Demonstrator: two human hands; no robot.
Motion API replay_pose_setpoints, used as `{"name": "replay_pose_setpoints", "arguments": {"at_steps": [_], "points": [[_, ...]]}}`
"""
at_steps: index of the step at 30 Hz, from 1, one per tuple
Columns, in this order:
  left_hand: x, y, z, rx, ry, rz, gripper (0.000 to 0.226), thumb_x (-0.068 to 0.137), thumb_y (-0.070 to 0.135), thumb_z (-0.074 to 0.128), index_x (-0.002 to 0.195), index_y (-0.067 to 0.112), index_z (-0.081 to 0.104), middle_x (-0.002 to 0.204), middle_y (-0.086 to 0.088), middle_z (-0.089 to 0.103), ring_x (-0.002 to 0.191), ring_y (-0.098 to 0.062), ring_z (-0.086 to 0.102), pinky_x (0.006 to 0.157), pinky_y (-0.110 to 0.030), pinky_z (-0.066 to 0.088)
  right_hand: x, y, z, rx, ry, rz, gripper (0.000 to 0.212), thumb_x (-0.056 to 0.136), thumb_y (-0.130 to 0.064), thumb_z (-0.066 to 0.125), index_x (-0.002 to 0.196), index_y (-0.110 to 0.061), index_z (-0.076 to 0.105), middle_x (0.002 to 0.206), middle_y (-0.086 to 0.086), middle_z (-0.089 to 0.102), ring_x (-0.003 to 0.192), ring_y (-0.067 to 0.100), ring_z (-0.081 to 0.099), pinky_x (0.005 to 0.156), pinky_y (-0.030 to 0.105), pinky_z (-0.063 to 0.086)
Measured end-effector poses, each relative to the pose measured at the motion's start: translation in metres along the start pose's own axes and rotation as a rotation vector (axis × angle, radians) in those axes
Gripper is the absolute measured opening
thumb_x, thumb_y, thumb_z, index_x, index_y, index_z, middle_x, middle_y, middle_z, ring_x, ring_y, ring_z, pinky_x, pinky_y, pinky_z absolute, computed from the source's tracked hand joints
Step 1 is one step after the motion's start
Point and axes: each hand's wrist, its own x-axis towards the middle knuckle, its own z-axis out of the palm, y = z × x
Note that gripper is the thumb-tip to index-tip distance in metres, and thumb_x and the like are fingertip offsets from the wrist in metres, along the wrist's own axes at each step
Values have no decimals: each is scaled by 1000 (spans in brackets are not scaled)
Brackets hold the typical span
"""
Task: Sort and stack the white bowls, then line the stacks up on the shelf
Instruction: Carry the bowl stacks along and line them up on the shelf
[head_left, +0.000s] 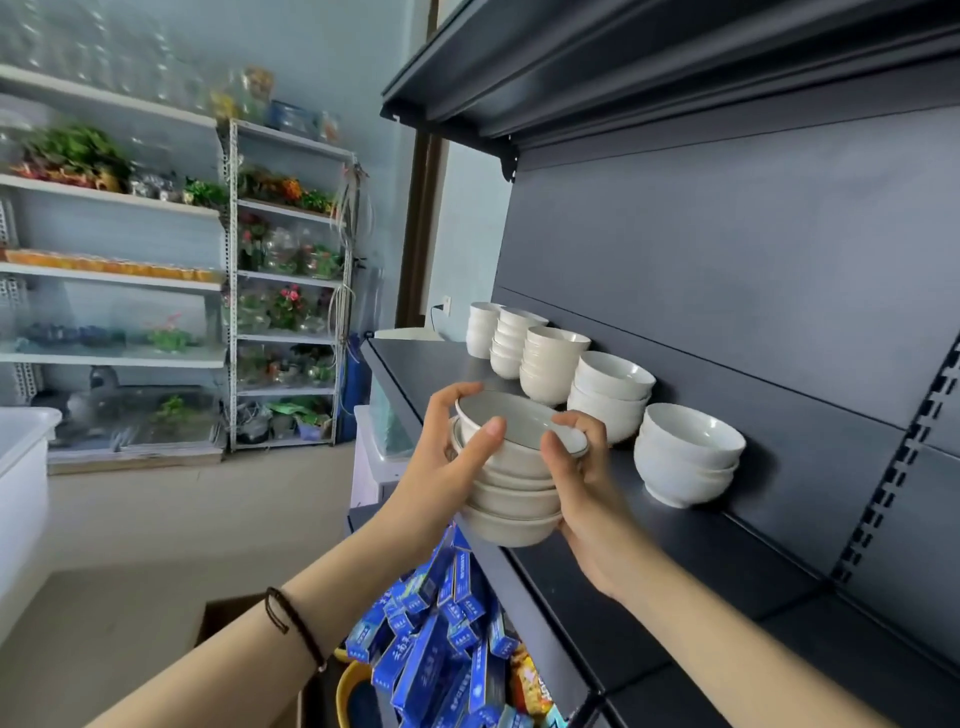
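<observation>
I hold a stack of several white bowls (511, 499) in the air at the front edge of the dark shelf (701, 556). My left hand (441, 467) grips its left side, thumb on the top bowl's rim. My right hand (582, 483) grips the right side, thumb over the rim. The top bowl sits tilted in the stack. Along the back of the shelf stand several more stacks: one of three wide bowls (685, 457), another wide stack (610, 395), and taller stacks of small bowls (550, 364), (511, 343), (480, 327).
A dark upper shelf (623, 67) overhangs the bowls. Below the shelf edge lie piled blue boxes (441, 639). A white bin (21, 499) stands at the left. White racks with plants and glassware (285, 286) line the far wall.
</observation>
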Motion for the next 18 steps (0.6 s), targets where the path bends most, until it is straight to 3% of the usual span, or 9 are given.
{"name": "replay_pose_setpoints", "arguments": {"at_steps": [3, 5, 8, 10, 14, 16, 18], "points": [[21, -18, -12, -5, 5, -2, 52, 69, 65, 62, 117, 52, 49, 121, -18, 56, 108, -31, 58, 93, -36, 47, 25, 21, 4, -2, 18, 15, 59, 56, -70, 69, 105, -43, 49, 114, -9, 66, 107, 13, 63, 90, 37, 49], [37, -32, -20, 0, 4, -15, 53, 67, 65, 62, 117, 52, 49, 113, -11, 57, 99, -21, 58, 89, -29, 46, 42, 34, 5, -10, 33, 33, 63, 54, -74, 70, 105, -44, 50, 115, -9, 65, 111, 16, 62, 95, 42, 48], [65, -55, -32, -21, -15, -38, 51, 70, 62, 64, 118, 49, 49, 105, -15, 59, 92, -19, 59, 87, -30, 48, 69, 51, 8, -18, 46, 49, 58, 56, -71, 67, 105, -45, 49, 115, -9, 66, 113, 17, 62, 101, 46, 46], [87, -68, -41, -32, -24, -40, 51, 71, 60, 65, 118, 47, 49, 89, -6, 57, 79, -8, 55, 73, -16, 46, 90, 63, 11, -45, 72, 53, 55, 56, -72, 66, 103, -48, 50, 114, -10, 66, 113, 16, 62, 104, 48, 46], [132, -95, -64, -24, -51, -51, 49, 80, 58, 68, 123, 45, 47, 77, 9, 46, 65, 3, 47, 60, -11, 38, 136, 87, 21, -59, 107, 50, 64, 52, -79, 70, 104, -48, 50, 119, -8, 65, 116, 15, 61, 107, 51, 43], [155, -107, -78, -19, -68, -62, 50, 80, 57, 65, 124, 44, 45, 80, 8, 45, 64, 5, 46, 57, -8, 37, 162, 98, 28, -76, 119, 57, 72, 48, -83, 70, 108, -48, 50, 122, -7, 64, 118, 16, 60, 108, 51, 42], [181, -119, -94, -13, -92, -64, 54, 74, 65, 69, 121, 49, 46, 93, 2, 54, 76, -1, 51, 66, -11, 40, 190, 110, 35, -99, 122, 63, 78, 47, -86, 70, 111, -47, 48, 126, -5, 62, 120, 17, 59, 109, 52, 41]]}}
